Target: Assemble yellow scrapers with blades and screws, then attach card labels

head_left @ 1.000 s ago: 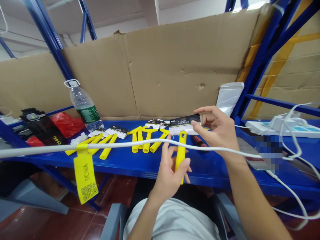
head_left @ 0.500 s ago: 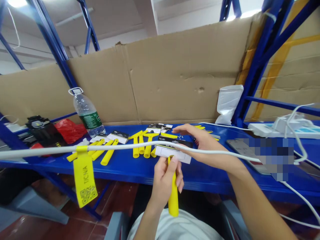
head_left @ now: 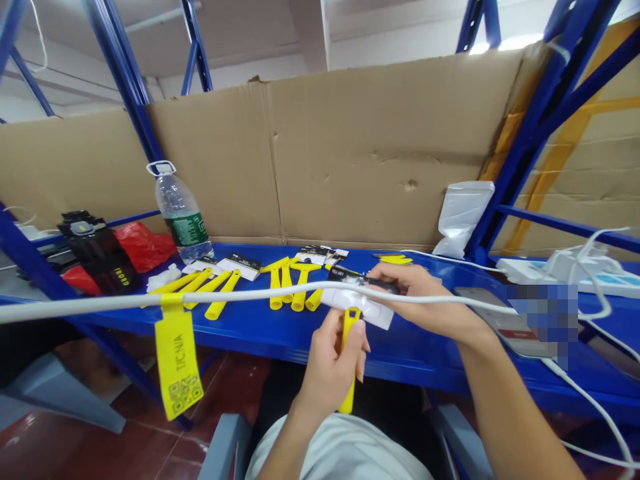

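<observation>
My left hand (head_left: 336, 357) is closed round the handle of a yellow tool (head_left: 349, 397), which looks like a scraper. Its upper end has a slot, and a black and white printed card (head_left: 377, 311) covers whatever is beyond it. The fingers of my right hand (head_left: 417, 290) are closed on the dark right end of this card. A white cable hides part of the card and of that hand. Behind the card on the blue shelf lie several loose yellow T-shaped tools (head_left: 299, 293). Farther left are several yellow tools (head_left: 220, 300) with printed cards (head_left: 243, 267) on them.
The white cable (head_left: 280, 291) crosses in front of everything, with a yellow tag (head_left: 176, 360) hanging from it. A water bottle (head_left: 183, 217), red bag (head_left: 143, 245) and black bottle (head_left: 100, 253) stand left. A phone (head_left: 500, 320) and power strip (head_left: 520, 270) lie right. Cardboard (head_left: 350, 167) walls the back.
My right hand has come down from its raised, loosely curled pose and now grips the card's right end. The card tilts more, and the slot in the yellow tool's upper end shows below it.
</observation>
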A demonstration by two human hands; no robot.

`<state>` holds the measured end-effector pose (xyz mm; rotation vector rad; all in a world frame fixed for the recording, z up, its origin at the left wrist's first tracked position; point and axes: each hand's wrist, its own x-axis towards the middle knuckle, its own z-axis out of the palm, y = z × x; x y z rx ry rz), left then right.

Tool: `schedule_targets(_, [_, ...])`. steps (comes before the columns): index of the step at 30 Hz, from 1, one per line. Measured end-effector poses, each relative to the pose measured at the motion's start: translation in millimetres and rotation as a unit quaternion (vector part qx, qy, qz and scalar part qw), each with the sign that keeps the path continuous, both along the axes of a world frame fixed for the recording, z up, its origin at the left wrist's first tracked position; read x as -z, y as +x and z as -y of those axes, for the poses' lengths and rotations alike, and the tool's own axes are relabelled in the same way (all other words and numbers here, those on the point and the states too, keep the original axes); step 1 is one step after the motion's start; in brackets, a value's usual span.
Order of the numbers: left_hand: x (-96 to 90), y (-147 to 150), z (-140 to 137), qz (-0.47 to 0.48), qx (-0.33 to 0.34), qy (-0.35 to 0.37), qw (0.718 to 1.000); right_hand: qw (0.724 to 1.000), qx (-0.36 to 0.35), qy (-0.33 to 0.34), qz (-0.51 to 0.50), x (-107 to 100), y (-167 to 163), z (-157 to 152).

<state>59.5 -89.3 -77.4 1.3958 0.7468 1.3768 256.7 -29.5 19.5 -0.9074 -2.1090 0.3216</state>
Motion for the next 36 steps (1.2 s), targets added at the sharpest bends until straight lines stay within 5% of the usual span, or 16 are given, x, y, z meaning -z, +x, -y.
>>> schedule_targets(3, [4.3, 0, -1, -0.044, -0.037, 0.032, 0.998, 0.996, 0.045, -0.047, -0.063, -6, 3, -7])
schedule_targets(8, [7.0, -17, -7, -0.076, -0.142, 0.128, 0.979, 0.989, 0.068, 0.033, -0.128, -59, -6, -34])
schedule_targets(12, [5.3, -62, -20, -0.182, -0.369, 0.29, 0.864, 0.987, 0.028, 0.068, -0.144, -114, -47, -66])
schedule_targets(15, [7.1, -107, -32, -0.249, -0.489, 0.283, 0.786, 0.99, -0.02, 0.034, -0.132, -134, -99, -89])
schedule_targets(19, [16.0, -151, -43, -0.351, -0.581, 0.193, 0.709, 0.988, -0.075, -0.094, -0.092, -121, -177, -124])
schedule_targets(21, [21.0, -160, -46, -0.379, -0.594, 0.162, 0.691, 0.98, -0.093, -0.167, -0.052, -104, -213, -142])
schedule_targets(28, [26.4, -159, -48, -0.411, -0.58, 0.141, 0.689, 0.956, -0.115, -0.27, 0.024, -51, -281, -166])
schedule_targets(36, [25.1, -161, -46, -0.417, -0.563, 0.135, 0.701, 0.961, -0.106, -0.245, 0.069, -41, -285, -174])
